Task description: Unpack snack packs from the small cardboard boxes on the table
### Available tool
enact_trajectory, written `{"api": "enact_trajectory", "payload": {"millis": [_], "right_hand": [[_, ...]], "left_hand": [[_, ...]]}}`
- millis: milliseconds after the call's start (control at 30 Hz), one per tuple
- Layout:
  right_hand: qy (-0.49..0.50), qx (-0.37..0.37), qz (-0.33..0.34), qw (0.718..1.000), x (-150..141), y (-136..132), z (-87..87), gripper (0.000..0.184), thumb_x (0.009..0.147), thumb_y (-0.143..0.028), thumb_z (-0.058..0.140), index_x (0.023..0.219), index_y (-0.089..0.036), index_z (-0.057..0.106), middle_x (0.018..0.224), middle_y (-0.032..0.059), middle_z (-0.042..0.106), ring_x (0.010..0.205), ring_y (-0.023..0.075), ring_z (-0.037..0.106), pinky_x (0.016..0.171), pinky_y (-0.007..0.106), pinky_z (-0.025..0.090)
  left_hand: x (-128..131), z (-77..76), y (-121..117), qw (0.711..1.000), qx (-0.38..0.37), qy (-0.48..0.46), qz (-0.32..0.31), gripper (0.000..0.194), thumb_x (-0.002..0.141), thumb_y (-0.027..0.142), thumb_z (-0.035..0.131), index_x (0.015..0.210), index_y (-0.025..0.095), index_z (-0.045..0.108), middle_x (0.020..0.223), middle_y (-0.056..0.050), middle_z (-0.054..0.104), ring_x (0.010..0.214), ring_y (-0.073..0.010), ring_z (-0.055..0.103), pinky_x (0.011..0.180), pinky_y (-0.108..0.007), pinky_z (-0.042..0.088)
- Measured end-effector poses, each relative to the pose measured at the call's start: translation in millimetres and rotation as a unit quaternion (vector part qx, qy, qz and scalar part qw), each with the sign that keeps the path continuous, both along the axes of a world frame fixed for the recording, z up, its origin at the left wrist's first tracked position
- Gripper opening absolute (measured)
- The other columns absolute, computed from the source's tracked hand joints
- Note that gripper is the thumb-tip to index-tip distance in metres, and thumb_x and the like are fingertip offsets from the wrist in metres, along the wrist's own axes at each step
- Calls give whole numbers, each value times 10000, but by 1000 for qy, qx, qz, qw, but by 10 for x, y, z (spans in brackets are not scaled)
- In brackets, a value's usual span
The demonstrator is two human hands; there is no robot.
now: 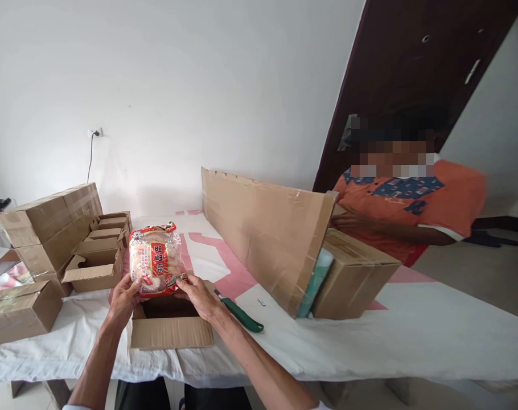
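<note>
Both hands, left (123, 300) & right (198, 295), gripped a red snack pack (155, 261) by its lower corners, upright, just above the open small box (170, 324) at the bench's (370, 341) near edge. Pack wasn't in yet; box interior dark, contents unclear. Green-handled cutter (241, 314) lay just right of the box. Folded cartons (101, 250) stacked toward the left edge. Far side: long cardboard sheet (267, 228) hid part of another person's (412, 205) carton (353, 273).

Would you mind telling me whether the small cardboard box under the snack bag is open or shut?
Open: the small box has its flaps spread, dark inside showing, beneath the snack bag.
</note>
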State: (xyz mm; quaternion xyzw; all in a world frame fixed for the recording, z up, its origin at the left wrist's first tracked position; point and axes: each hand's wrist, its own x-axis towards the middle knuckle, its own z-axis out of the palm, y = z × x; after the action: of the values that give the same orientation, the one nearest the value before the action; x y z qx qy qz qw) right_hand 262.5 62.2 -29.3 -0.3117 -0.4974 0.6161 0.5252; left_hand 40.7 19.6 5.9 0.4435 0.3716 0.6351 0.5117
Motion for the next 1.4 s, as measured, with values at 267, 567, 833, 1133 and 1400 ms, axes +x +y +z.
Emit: {"api": "enact_trajectory", "payload": {"millis": [267, 567, 833, 1133, 1400], "right_hand": [[5, -2, 5, 1000, 1, 9, -37, 557, 642, -655, 928, 967, -230, 773, 1038, 62, 822, 971, 294, 765, 837, 432, 627], [26, -6, 21, 999, 11, 11, -54, 552, 656, -644, 942, 961, -217, 771, 1043, 65, 814, 1001, 284, 765, 816, 407, 646], [26, 2, 47, 999, 22, 17, -66, 604, 666, -669, 935, 1016, -196, 799, 1099, 92, 822, 1024, 295, 766, 810, 419, 656], [38, -1, 46, 998, 12, 24, -66, 614, 623, -682, 952, 959, -194, 793, 1052, 88, 828, 1005, 291, 772, 778, 392, 651], [36, 5, 50, 998, 14, -8, -21, 597, 646, -666, 945, 996, -208, 791, 1067, 82, 830, 1021, 299, 771, 789, 408, 649]], "left_hand": [[-32, -35, 5, 1000, 5, 3, -17, 577, 694, 483, 1005, 1091, 136, 772, 979, -111, 850, 800, -263, 819, 723, -379, 697], [-41, -47, 0, 1000, 9, -7, -23, 580, 709, 469, 1003, 1126, 142, 769, 1000, -115, 853, 824, -261, 822, 762, -389, 700], [-7, -23, -20, 1000, 17, 2, -24, 574, 712, 487, 997, 1116, 144, 777, 995, -109, 847, 821, -259, 814, 728, -371, 697], [-6, -5, -15, 999, 15, 3, -30, 588, 707, 485, 998, 1136, 153, 772, 996, -104, 850, 818, -261, 818, 715, -358, 690], [-14, 5, -28, 1000, 5, 13, -22, 656, 690, 512, 999, 1182, 165, 740, 999, -111, 854, 817, -284, 826, 648, -340, 675]]}}
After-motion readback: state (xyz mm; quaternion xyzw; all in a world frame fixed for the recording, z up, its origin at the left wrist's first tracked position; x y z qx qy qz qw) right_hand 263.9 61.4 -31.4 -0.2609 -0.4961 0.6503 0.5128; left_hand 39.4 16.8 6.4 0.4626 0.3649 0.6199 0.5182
